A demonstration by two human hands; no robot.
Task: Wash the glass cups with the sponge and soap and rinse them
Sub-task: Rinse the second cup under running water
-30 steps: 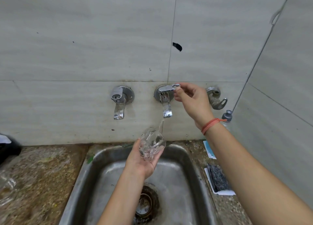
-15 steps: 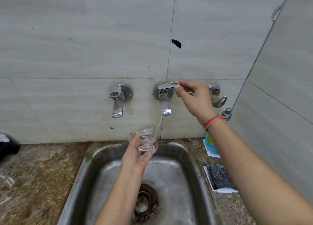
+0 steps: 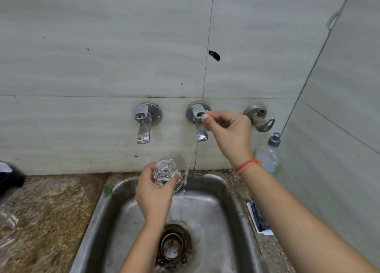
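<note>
My left hand (image 3: pixel 153 192) grips a clear glass cup (image 3: pixel 165 173) over the steel sink (image 3: pixel 236 192), with the cup's faceted base turned toward me. A thin stream of water falls from the middle tap (image 3: pixel 198 120) just right of the cup's rim. My right hand (image 3: pixel 228 132) pinches the lever of that tap between thumb and fingers. A dark scrubbing sponge (image 3: pixel 259 217) lies on a white pad on the counter right of the sink.
A second tap (image 3: pixel 145 120) is on the wall to the left and a bare valve (image 3: pixel 259 118) to the right. A plastic bottle (image 3: pixel 268 153) stands in the corner. Clear glassware (image 3: pixel 8 221) sits at the left edge of the speckled counter.
The tap lever has swung from pointing right to pointing forward under my right hand. My left hand has turned the cup so its base faces me, left of the stream.
</note>
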